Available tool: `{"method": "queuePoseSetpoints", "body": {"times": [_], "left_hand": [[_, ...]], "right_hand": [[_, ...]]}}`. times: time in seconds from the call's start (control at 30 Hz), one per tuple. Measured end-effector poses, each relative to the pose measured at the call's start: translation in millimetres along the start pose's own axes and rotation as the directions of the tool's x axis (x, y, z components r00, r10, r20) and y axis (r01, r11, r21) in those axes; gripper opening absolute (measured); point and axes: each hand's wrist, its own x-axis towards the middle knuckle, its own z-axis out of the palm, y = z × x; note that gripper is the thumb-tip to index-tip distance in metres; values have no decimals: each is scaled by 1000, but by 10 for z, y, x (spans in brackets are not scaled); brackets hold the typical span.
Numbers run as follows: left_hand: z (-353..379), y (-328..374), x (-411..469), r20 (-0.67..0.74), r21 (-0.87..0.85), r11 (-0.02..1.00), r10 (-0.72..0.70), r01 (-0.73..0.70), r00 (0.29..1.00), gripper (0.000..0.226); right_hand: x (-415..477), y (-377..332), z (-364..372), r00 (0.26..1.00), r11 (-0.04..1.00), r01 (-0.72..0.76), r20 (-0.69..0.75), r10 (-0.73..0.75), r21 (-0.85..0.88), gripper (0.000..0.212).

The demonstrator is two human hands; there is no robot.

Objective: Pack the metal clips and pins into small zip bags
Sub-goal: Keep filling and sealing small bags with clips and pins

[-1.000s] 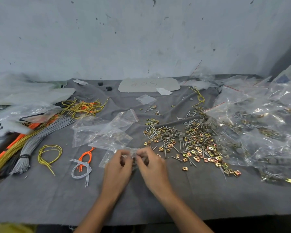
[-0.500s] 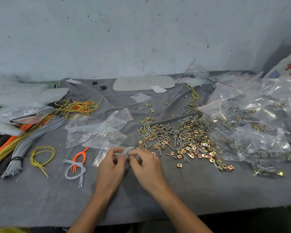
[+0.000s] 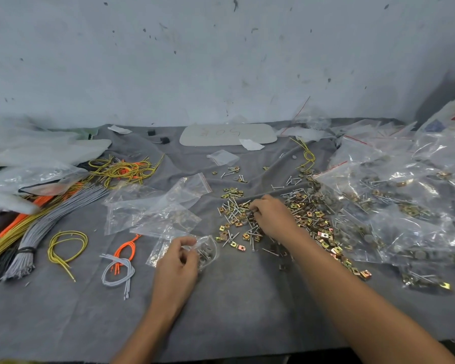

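Note:
My left hand (image 3: 177,258) pinches the mouth of a small clear zip bag (image 3: 206,252) that has grey round pieces inside, low over the grey cloth. My right hand (image 3: 272,215) reaches into the loose pile of brass clips and steel pins (image 3: 310,219) at centre right, fingertips curled down onto pins at the pile's left side. What its fingers hold is hidden. Several empty zip bags (image 3: 153,208) lie flat just left of the pile.
Filled clear bags of clips and pins (image 3: 394,206) heap up at the right. Bundles of grey (image 3: 45,227), yellow and orange cords (image 3: 121,170) lie at the left, small cord loops (image 3: 118,269) near my left hand. A flat grey plate (image 3: 227,134) lies by the wall.
My right hand has let go of the small bag and reached up and right into the clip and pin pile. My left hand keeps the bag alone.

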Motion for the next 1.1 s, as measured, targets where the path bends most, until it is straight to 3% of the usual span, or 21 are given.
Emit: {"method": "queuePoseSetpoints", "body": {"times": [0.43,0.6,0.73,0.9,1.0,1.1], "left_hand": [[-13,-1,12,3,-3,1000,18,-18,1000,17],[-9,-8,15,1,4,1000,11,-11,1000,21],[-9,11,13,3,-7,1000,5,-5,1000,19],[-23,35,-4,-3,11,1000,21,-20,1000,17],[-30,54,-15,-5,4,1000,26,-26,1000,16],[-35,62,-23,-16,-16,1000,2,-3,1000,19]], "right_hand": [[117,-133,-97,972,969,166,198,-129,-182,20],[96,-123,-133,987,978,129,116,-111,-161,15],[-118,-202,-144,989,993,79,-134,-67,87,16],[-751,-678,162,969,827,160,-245,-27,538,10],[-972,-903,402,969,776,172,-248,-22,606,8],[-1015,-968,513,966,797,168,-259,-15,580,4]]}}
